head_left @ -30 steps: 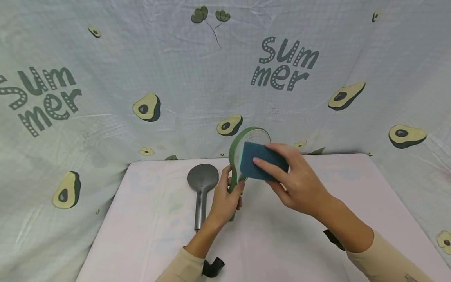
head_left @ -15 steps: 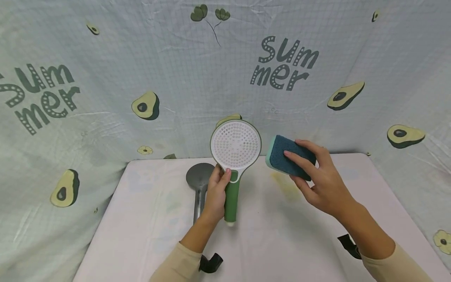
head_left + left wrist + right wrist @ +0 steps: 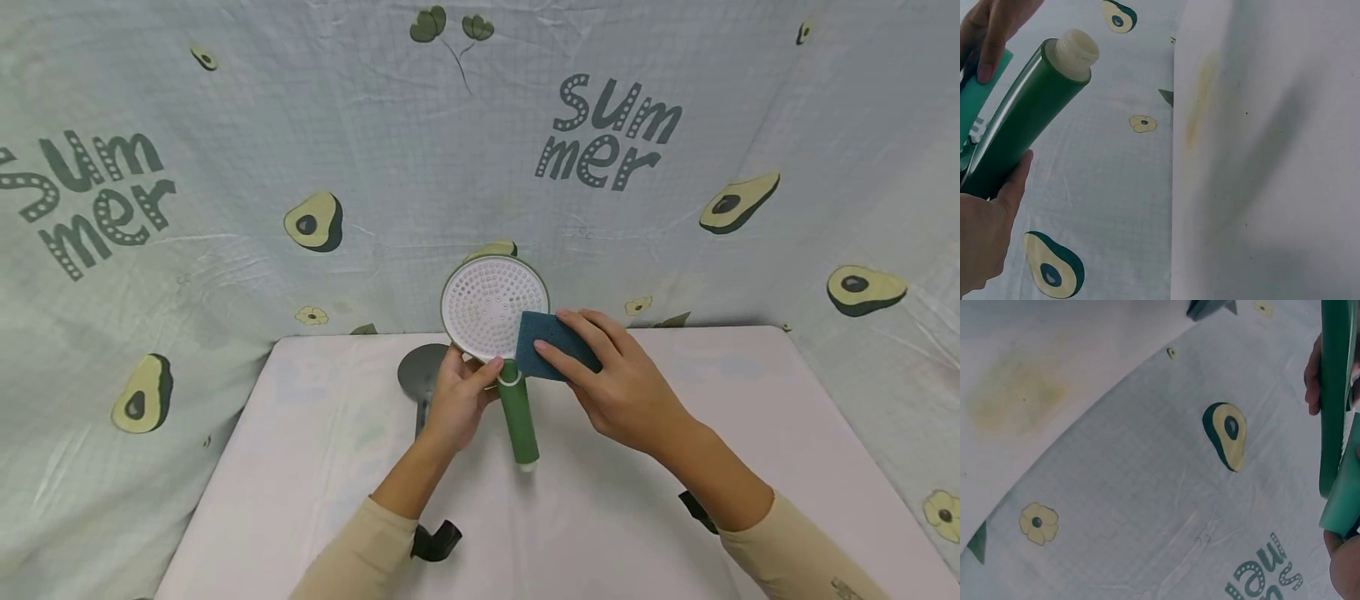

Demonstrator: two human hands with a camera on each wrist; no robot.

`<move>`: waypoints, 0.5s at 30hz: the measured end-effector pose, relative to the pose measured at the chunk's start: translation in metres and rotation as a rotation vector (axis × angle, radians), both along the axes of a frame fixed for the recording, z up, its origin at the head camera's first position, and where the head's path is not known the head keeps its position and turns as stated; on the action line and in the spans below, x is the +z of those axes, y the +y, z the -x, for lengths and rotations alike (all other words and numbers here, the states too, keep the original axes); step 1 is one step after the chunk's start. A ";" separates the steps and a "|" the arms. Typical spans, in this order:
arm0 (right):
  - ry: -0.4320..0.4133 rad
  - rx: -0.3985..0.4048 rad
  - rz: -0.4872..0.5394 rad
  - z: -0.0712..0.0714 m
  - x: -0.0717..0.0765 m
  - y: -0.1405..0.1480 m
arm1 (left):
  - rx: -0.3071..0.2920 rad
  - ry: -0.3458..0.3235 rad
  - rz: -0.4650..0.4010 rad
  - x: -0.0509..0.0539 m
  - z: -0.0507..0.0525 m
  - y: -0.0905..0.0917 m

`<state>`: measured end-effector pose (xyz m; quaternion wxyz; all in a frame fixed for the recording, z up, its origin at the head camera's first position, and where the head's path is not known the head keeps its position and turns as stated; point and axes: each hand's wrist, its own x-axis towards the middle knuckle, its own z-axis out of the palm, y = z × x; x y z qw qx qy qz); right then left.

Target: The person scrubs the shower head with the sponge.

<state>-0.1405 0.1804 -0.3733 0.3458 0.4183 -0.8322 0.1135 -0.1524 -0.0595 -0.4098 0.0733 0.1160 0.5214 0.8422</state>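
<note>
Head view: we found the green shower head held up above the worktop, its face towards us. The left hand gripped it at the neck, thumb in front, so the handle hung free. The right hand pinched the sponge, which lay over the lower right of the face and seemed to touch the rim.

Risks, as we judged them. A push at the rim, off-centre, could twist the shower head in that neck grip, since nothing steadied the handle. The sponge, pinched near its edges, could fold or slip if it snagged on the rim. Anything dropped would likely strike the worktop or the grey shower head, which lay partly hidden behind the left hand and could be knocked by that wrist. Whether anything was wet, we could not tell.

Surface and room. The worktop was pale, almost pinkish, with rounded far corners. Left wrist view gave a yellowish stain near its edge and a long soft shadow. Behind stood a pale, creased cloth, printed with avocados, small flowers and "summer" lettering; it filled both sides too.
</note>
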 end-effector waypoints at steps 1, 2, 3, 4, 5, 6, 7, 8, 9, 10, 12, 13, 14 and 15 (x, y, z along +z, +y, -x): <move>-0.002 -0.006 -0.015 0.002 -0.001 -0.003 | 0.007 -0.011 -0.002 0.002 0.001 0.000; -0.009 -0.009 -0.031 0.003 -0.001 -0.005 | 0.013 -0.025 -0.004 0.005 0.003 0.000; -0.023 -0.009 -0.045 0.004 -0.001 -0.008 | 0.014 -0.036 -0.008 0.008 0.004 -0.001; -0.045 -0.006 -0.057 0.005 -0.002 -0.010 | 0.011 -0.046 -0.012 0.011 0.007 -0.002; -0.068 0.001 -0.065 0.006 -0.002 -0.011 | 0.004 -0.054 -0.015 0.014 0.009 -0.003; -0.093 0.010 -0.075 0.007 -0.003 -0.012 | -0.007 -0.057 -0.014 0.017 0.011 -0.004; -0.112 0.019 -0.082 0.008 -0.003 -0.013 | -0.019 -0.059 -0.004 0.020 0.013 -0.005; -0.128 0.030 -0.086 0.009 -0.004 -0.013 | -0.029 -0.060 0.009 0.023 0.015 -0.007; -0.145 0.041 -0.086 0.009 -0.005 -0.013 | -0.038 -0.057 0.024 0.025 0.017 -0.008; -0.160 0.056 -0.082 0.009 -0.005 -0.013 | -0.045 -0.054 0.041 0.027 0.019 -0.009; -0.185 0.081 -0.076 0.008 -0.007 -0.012 | -0.045 -0.043 0.080 0.029 0.021 -0.010; -0.200 0.094 -0.072 0.007 -0.008 -0.012 | -0.038 -0.041 0.102 0.030 0.022 -0.011; -0.211 0.109 -0.072 0.006 -0.009 -0.012 | -0.027 -0.037 0.125 0.032 0.024 -0.011; -0.220 0.126 -0.076 0.004 -0.011 -0.012 | -0.014 -0.034 0.146 0.033 0.025 -0.011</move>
